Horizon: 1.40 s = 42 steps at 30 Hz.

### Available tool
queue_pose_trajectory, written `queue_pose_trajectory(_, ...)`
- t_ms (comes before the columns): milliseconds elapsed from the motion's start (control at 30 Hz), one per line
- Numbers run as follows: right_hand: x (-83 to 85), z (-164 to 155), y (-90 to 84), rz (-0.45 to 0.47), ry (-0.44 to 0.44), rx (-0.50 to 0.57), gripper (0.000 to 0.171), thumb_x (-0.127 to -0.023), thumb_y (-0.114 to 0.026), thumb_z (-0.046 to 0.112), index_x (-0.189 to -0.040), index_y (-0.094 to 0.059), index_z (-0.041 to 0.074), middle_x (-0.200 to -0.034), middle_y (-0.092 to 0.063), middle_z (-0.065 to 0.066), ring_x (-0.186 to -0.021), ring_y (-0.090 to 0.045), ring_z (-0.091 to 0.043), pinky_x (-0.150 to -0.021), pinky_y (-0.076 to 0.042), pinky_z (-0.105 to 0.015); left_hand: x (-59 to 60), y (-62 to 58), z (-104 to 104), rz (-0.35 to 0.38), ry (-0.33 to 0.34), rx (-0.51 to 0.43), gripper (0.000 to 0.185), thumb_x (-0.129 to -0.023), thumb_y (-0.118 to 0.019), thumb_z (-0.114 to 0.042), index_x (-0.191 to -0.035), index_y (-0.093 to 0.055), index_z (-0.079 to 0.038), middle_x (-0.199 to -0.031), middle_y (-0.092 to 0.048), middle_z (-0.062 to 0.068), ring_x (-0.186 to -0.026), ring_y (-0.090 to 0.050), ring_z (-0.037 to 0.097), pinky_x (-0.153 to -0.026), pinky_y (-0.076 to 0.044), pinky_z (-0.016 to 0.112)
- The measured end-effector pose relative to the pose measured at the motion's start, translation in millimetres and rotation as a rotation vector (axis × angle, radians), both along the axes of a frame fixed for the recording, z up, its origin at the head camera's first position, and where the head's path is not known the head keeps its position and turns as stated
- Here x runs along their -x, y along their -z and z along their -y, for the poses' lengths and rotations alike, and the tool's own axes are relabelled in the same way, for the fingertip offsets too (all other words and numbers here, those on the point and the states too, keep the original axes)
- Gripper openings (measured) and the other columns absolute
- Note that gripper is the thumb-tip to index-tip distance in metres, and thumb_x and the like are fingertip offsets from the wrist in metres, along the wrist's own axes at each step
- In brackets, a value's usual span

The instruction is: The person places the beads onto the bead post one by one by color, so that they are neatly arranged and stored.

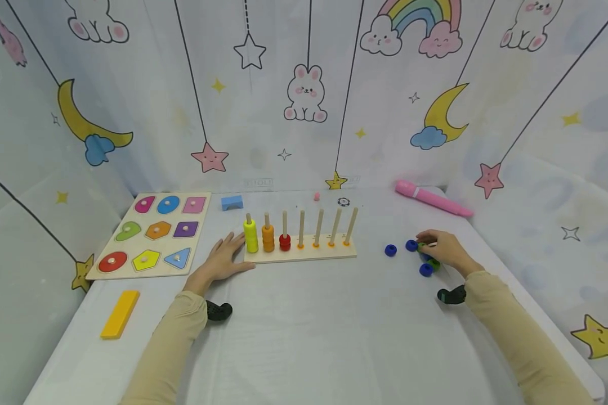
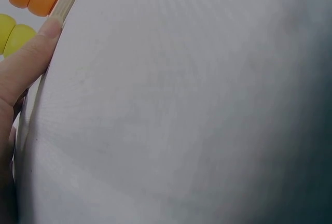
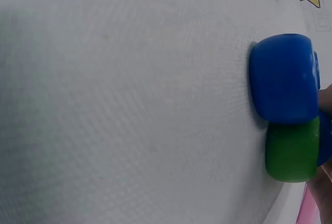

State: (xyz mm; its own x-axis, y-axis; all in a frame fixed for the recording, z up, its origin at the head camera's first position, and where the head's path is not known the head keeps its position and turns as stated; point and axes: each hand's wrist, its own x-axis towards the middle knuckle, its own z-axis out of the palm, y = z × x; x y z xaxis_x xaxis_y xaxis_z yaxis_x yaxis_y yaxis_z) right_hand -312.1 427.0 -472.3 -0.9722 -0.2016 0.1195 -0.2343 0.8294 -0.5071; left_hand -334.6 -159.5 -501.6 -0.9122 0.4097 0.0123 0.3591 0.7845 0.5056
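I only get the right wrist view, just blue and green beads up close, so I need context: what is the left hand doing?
Observer: The left hand rests flat on the table, fingers straight, touching the left end of a wooden peg board.
Operator: Any beads on the pegs?
Observer: Yes, yellow beads on the first peg, orange beads on the second, a red bead on the third; the other four look bare.
Operator: How many loose blue beads are there?
Observer: Three show near the right hand: one apart at its left, one by the fingertips, one nearer the person.
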Motion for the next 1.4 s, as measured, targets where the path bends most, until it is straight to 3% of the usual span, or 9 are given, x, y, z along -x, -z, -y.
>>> queue_pose_trajectory(333,3.3,2.1,-4.7,-0.051,0.007,-0.018,0.029,-0.089,-0.063,0.008,-0.115,-0.061,-0.005,-0.102,-0.068,-0.019,-0.096,-0.062,-0.037,-0.08,-0.052,-0.05,0.2,0.2,0.9,0.006,-0.007,0.009,0.089,-0.082,-0.067,-0.049,-0.149,-0.027,-0.005,-0.154,-0.021,0.015,-0.142,-0.004,0.037,-0.114,0.002,0.053)
queue_pose_trajectory(567,14.9,20.7,-28.0,-0.105,0.052,0.048,0.03,-0.093,-0.061,0.015,-0.117,-0.059,-0.002,-0.105,-0.066,-0.021,-0.099,-0.062,-0.039,-0.082,-0.051,-0.053,1.0,-0.2,1.8,0.011,-0.004,0.014,0.089,-0.083,-0.067,-0.049,-0.149,-0.027,-0.004,-0.154,-0.021,0.015,-0.142,-0.003,0.036,-0.114,0.002,0.052)
queue_pose_trajectory(800,38.3,63.2,-56.3,-0.137,0.042,0.11,0.029,-0.093,-0.06,0.015,-0.116,-0.06,-0.002,-0.109,-0.065,-0.019,-0.104,-0.06,-0.035,-0.088,-0.048,-0.052,1.6,-1.1,1.6,0.025,-0.01,0.019,0.09,-0.083,-0.067,-0.05,-0.149,-0.026,-0.005,-0.155,-0.02,0.014,-0.142,-0.002,0.035,-0.114,0.003,0.052)
queue_pose_trajectory(1067,58.2,134.6,-94.1,-0.225,-0.058,0.165,0.028,-0.09,-0.063,0.011,-0.115,-0.061,-0.001,-0.111,-0.064,-0.017,-0.102,-0.062,-0.031,-0.087,-0.052,-0.045,0.4,-1.3,0.4,0.023,-0.01,0.014,0.09,-0.082,-0.067,-0.05,-0.149,-0.026,-0.005,-0.155,-0.02,0.014,-0.142,-0.003,0.035,-0.114,0.003,0.052)
queue_pose_trajectory(1267,59.1,188.8,-108.6,-0.277,-0.209,0.217,0.026,-0.089,-0.064,0.005,-0.114,-0.061,-0.003,-0.106,-0.066,-0.015,-0.099,-0.064,-0.025,-0.084,-0.054,-0.031,-1.4,-2.2,0.4,0.028,-0.009,0.021,0.089,-0.083,-0.067,-0.05,-0.149,-0.026,-0.005,-0.155,-0.02,0.014,-0.142,-0.003,0.036,-0.114,0.002,0.052)
queue_pose_trajectory(1400,57.4,218.6,-113.8,-0.26,-0.304,0.244,0.025,-0.088,-0.064,0.005,-0.112,-0.062,-0.004,-0.104,-0.067,-0.013,-0.097,-0.064,-0.022,-0.082,-0.054,-0.026,-0.3,-1.8,0.1,0.026,-0.006,0.016,0.089,-0.083,-0.066,-0.05,-0.149,-0.026,-0.004,-0.155,-0.02,0.015,-0.142,-0.003,0.036,-0.114,0.002,0.052)
